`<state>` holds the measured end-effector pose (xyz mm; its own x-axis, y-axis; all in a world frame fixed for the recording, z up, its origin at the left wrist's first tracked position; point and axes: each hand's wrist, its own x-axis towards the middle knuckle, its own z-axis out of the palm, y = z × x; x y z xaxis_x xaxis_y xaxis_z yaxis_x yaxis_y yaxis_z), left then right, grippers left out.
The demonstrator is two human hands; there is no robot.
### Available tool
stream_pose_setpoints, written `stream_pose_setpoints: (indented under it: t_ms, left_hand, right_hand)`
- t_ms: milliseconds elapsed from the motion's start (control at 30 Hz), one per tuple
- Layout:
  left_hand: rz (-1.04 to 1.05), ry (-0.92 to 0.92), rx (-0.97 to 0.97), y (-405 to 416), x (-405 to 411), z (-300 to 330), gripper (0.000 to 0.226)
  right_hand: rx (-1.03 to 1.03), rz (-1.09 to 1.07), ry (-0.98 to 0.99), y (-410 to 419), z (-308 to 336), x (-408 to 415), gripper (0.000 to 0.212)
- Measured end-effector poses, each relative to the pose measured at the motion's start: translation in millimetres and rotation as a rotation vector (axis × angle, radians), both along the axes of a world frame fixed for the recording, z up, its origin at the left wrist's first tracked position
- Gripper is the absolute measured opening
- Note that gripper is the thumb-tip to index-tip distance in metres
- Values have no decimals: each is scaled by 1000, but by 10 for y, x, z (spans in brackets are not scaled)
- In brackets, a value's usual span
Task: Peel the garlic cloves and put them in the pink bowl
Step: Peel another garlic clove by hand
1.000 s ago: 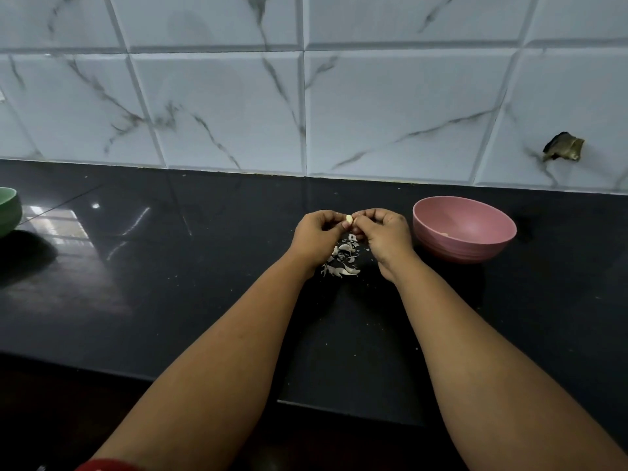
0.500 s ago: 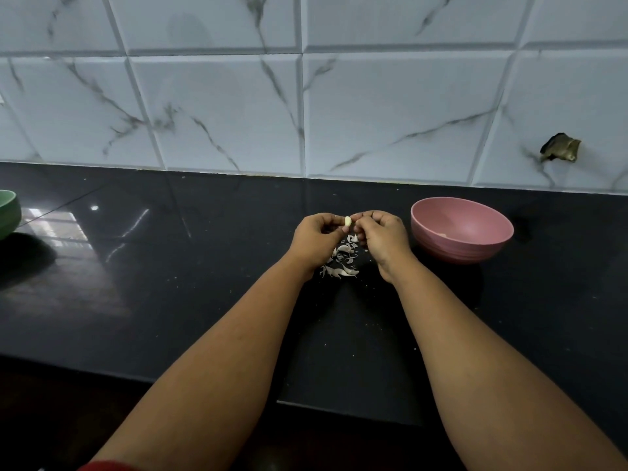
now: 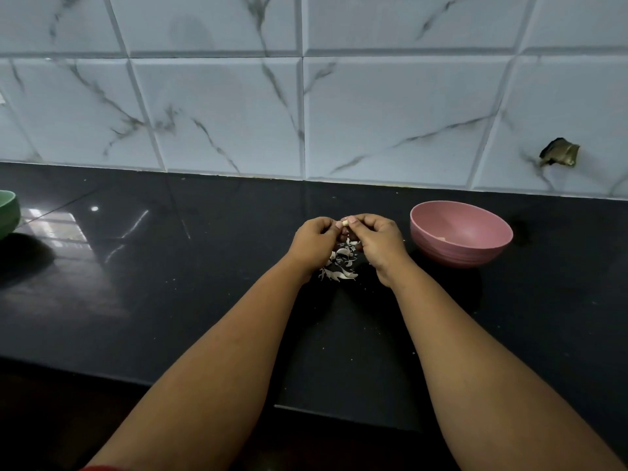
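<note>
A small pale garlic clove [image 3: 345,222] is pinched between the fingertips of both hands above the black counter. My left hand [image 3: 314,241] has its fingers curled toward the clove from the left. My right hand [image 3: 377,237] curls over it from the right, thumb and forefinger on it. Below the hands lies a heap of white garlic peels [image 3: 339,265] on the counter. The pink bowl [image 3: 462,248] stands just right of my right hand, with a pale piece lying inside near its left wall.
A green bowl [image 3: 7,214] shows partly at the far left edge. The marble-tiled wall [image 3: 306,113] rises behind the black counter [image 3: 170,283], with a dark broken spot [image 3: 559,153] at the right. The counter's front edge runs below my forearms.
My hands stay together over the peels; the fingers have shifted slightly on the clove. Nothing else has moved.
</note>
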<state>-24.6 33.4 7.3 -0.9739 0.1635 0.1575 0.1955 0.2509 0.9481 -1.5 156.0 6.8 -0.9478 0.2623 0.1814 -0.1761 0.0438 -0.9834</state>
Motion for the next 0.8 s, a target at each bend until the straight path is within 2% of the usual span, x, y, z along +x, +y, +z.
stream_pose_setpoints:
  t_ms: [100, 267, 500, 633, 700, 800]
  left_hand:
    - [24, 3, 3, 4, 17, 17, 27]
    - [101, -29, 61, -27, 33, 69, 34]
    - [125, 137, -78, -77, 11, 37, 47]
    - [96, 199, -98, -79, 14, 27, 23]
    - [58, 221, -108, -77, 24, 26, 23]
    - [40, 252, -108, -54, 41, 19, 21]
  right_hand:
    - [-64, 4, -26, -5, 2, -7, 14]
    - [-78, -106, -23, 24, 7, -51, 17]
    - [-126, -81, -37, 20, 23, -30, 16]
    - [-156, -56, -28, 31, 4, -23, 9]
    - [-166, -35, -21, 28, 7, -23, 5]
    - [-170, -7, 13, 30, -2, -14, 9]
